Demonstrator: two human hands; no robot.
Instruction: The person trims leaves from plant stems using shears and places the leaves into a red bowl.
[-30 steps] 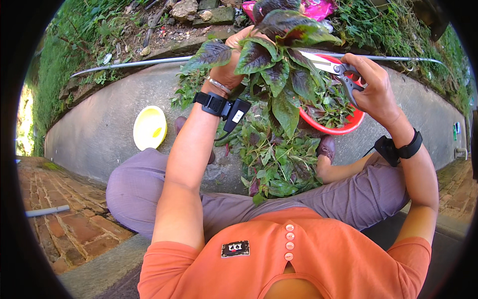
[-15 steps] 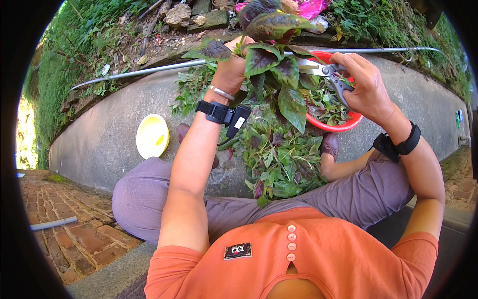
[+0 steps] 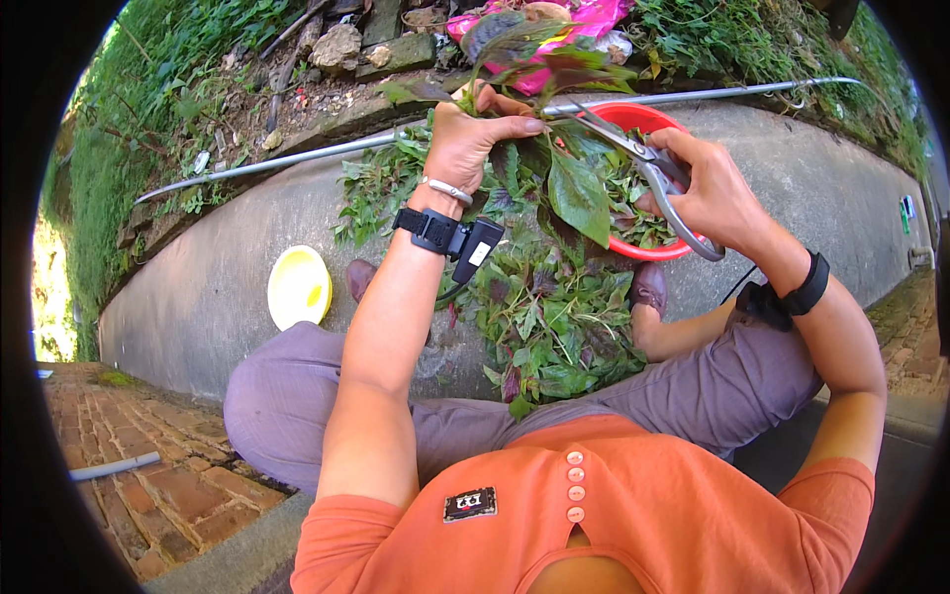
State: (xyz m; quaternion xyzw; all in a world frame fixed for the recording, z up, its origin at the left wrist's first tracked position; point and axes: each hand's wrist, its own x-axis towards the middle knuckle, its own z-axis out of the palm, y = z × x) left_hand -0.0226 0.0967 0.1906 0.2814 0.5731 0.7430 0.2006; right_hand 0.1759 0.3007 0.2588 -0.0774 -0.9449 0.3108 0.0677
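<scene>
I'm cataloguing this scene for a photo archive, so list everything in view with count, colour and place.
Scissors: one, grey, in right grip
Held greens: one bunch, green-purple, in left grip
Basin: one, red, beyond right shoe
Loose leaves: many, green-purple, on concrete and in basin
Dish: one, yellow, left
Long pipe: one, grey, across far edge
Short pipe: one, grey, on bricks
Plastic bag: one, pink, top centre
Stones: several, brownish-grey, top
Weeds: many, green, top left and right
Bricks: many, reddish-brown, lower left
Concrete: one stretch, grey, middle
Shoes: two, brown, flanking leaves
Wristbands: two, black, one per arm
Bracelet: one, silver, left wrist
Trousers: one pair, greyish-purple, centre
Top: one, orange, bottom
Grips: two, bare, upper centre and right
</scene>
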